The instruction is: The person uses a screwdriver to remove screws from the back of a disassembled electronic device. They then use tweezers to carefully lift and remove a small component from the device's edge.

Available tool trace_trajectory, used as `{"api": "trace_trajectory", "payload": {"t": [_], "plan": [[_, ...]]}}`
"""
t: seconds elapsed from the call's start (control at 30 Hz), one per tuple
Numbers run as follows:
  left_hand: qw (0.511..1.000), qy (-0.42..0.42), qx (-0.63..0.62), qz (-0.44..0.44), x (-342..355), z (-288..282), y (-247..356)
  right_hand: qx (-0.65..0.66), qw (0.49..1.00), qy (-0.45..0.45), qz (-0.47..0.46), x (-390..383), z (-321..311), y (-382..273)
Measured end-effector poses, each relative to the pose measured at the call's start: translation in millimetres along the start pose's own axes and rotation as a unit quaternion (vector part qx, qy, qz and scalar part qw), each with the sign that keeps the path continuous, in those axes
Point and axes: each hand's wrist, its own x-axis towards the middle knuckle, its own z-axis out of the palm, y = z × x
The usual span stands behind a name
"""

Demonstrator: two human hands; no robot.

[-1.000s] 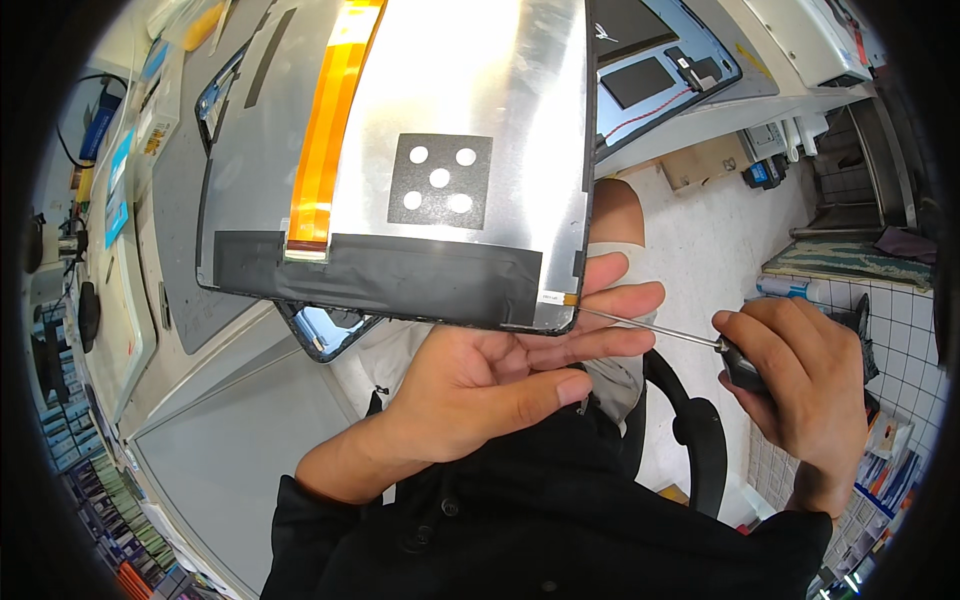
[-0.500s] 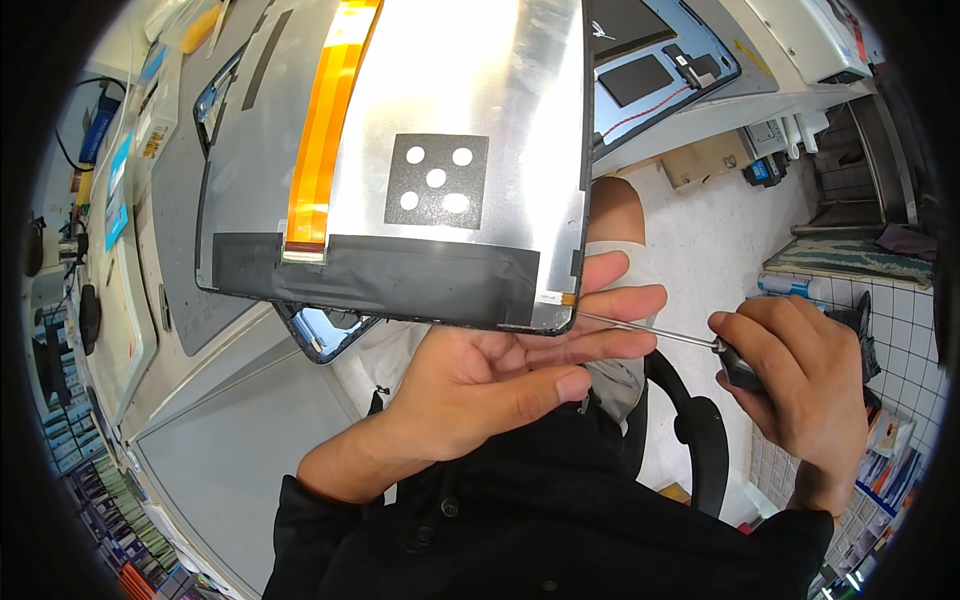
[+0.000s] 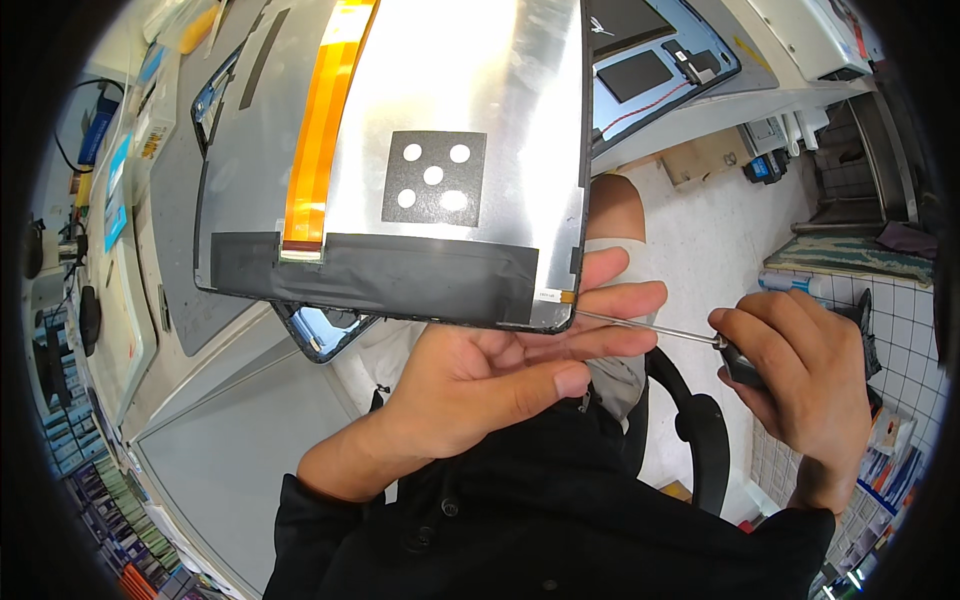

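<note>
A metal-backed tablet screen [image 3: 500,90], with an orange ribbon cable [image 3: 320,150], a dark strip along its lower edge and a dotted black square, lies over a blue-framed tablet housing [image 3: 325,330]. My left hand [image 3: 500,380] is palm up beneath the screen’s lower right corner, fingers stretched out and apart; whether it bears the screen’s weight I cannot tell. My right hand [image 3: 795,370] is closed on the dark handle of a thin metal-shafted screwdriver [image 3: 680,334], whose tip reaches that corner, near a small amber tab.
The grey mat [image 3: 205,320] lies on the bench at left, beside pale trays and boxes [image 3: 135,260]. More housing with a red wire [image 3: 640,120] shows behind the screen. A black chair arm [image 3: 700,430] is below at right, and a cardboard box [image 3: 700,160] stands further back.
The screen has shifted very slightly left and up. My right hand and screwdriver have barely moved; my left hand stays spread beneath the screen.
</note>
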Motion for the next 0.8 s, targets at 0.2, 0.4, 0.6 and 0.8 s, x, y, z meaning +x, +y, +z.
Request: {"api": "trace_trajectory", "payload": {"t": [0.2,0.4,0.6,0.8], "plan": [[1.000,0.000,-0.005,0.001,-0.4,0.7,-0.3,-0.006,1.000,0.012,-0.020,2.8,-0.6,5.7],[1.000,-0.001,-0.016,0.001,-0.5,0.9,-0.8,-0.017,0.999,0.030,-0.022,5.6,0.6,7.5],[1.000,-0.004,-0.013,-0.003,-0.2,0.1,0.4,-0.049,0.997,0.047,-0.030,9.7,-0.5,9.3],[1.000,-0.001,-0.027,-0.008,-0.8,0.2,0.5,-0.054,0.997,0.056,-0.028,8.4,1.0,9.7]]}}
